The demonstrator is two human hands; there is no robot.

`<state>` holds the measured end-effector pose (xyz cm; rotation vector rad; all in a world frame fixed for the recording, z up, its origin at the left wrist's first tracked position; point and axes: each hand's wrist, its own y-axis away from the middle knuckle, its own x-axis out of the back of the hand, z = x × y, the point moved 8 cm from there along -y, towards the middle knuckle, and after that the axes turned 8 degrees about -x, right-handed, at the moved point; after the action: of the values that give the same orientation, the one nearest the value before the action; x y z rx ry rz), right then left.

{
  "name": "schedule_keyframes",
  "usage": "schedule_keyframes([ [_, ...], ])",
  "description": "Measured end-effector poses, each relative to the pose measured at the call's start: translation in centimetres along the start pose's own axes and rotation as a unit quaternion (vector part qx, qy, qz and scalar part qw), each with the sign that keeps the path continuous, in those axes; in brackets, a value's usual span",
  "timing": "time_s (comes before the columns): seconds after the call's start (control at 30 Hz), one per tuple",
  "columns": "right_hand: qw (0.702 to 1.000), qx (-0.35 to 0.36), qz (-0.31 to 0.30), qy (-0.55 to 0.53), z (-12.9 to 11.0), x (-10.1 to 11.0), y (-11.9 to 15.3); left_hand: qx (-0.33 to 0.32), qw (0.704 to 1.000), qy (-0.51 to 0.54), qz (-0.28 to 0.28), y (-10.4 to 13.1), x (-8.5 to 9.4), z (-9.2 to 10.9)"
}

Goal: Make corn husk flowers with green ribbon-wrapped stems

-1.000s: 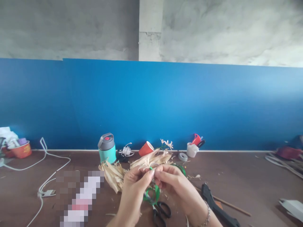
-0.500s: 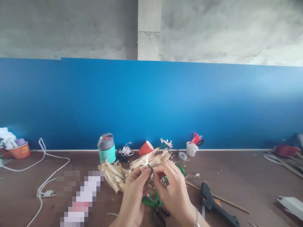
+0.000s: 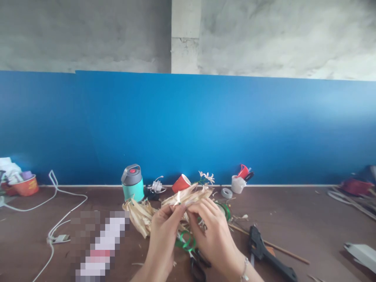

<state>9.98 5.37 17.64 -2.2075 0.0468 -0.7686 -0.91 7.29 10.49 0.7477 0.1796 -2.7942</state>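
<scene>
My left hand [image 3: 164, 233] pinches a small pale husk flower [image 3: 178, 199] between thumb and fingers. Close beside it, my right hand [image 3: 213, 227] has thumb and forefinger pressed together; what is in that pinch is hidden. Thin green tape [image 3: 188, 241] hangs in curls below and between the hands. Under them lie scissors [image 3: 197, 268] with dark handles, partly covered by the right hand. Dried corn husks [image 3: 139, 217] are heaped just beyond my fingers, and a roll of green tape [image 3: 225, 211] lies behind the right hand.
A black glue gun [image 3: 264, 250] and a thin stick [image 3: 289, 254] lie to the right. Along the blue partition [image 3: 188, 129] stand a turquoise flask [image 3: 132, 188], a tipped red cup [image 3: 180, 183], a tape roll [image 3: 226, 193] and a white cup [image 3: 237, 185]. A white cable [image 3: 67, 195] trails at left.
My left hand has shifted slightly left and down, and the flower has tilted left with it. The green strip that showed at my fingertips is now mostly hidden; green curls show below.
</scene>
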Motion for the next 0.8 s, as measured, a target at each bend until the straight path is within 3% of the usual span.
schedule_keyframes([
  [0.1, 0.975, -0.165, -0.06, -0.133, 2.7, -0.4, -0.2, 0.019, 0.999, 0.026, -0.01, 0.1, -0.4, -0.1],
  [0.17, 0.92, -0.285, -0.112, -0.246, 4.4, -1.5, 0.3, 0.019, 0.999, 0.031, -0.021, 0.1, -0.7, 0.1],
  [0.23, 0.851, -0.356, -0.153, -0.353, 5.1, -2.7, 0.9, -0.001, 0.999, 0.022, -0.038, 0.2, -1.0, 0.6],
  [0.4, 0.68, -0.456, -0.216, -0.532, 5.5, -5.1, 2.5, -0.022, 0.993, 0.021, -0.115, 0.7, -2.4, 1.3],
  [0.57, 0.537, -0.471, -0.293, -0.636, 4.4, -6.2, 3.4, 0.002, 0.994, 0.0, -0.108, 0.9, -2.2, 1.0],
  [0.63, 0.502, -0.465, -0.311, -0.66, 3.9, -6.3, 3.4, 0.007, 0.994, -0.009, -0.105, 1.0, -2.0, 1.0],
  [0.7, 0.487, -0.468, -0.31, -0.669, 3.7, -6.4, 3.5, 0.013, 0.994, -0.01, -0.107, 1.0, -2.1, 0.9],
  [0.8, 0.516, -0.466, -0.268, -0.667, 3.8, -6.1, 3.2, 0.01, 0.995, -0.003, -0.104, 0.8, -2.0, 1.0],
])
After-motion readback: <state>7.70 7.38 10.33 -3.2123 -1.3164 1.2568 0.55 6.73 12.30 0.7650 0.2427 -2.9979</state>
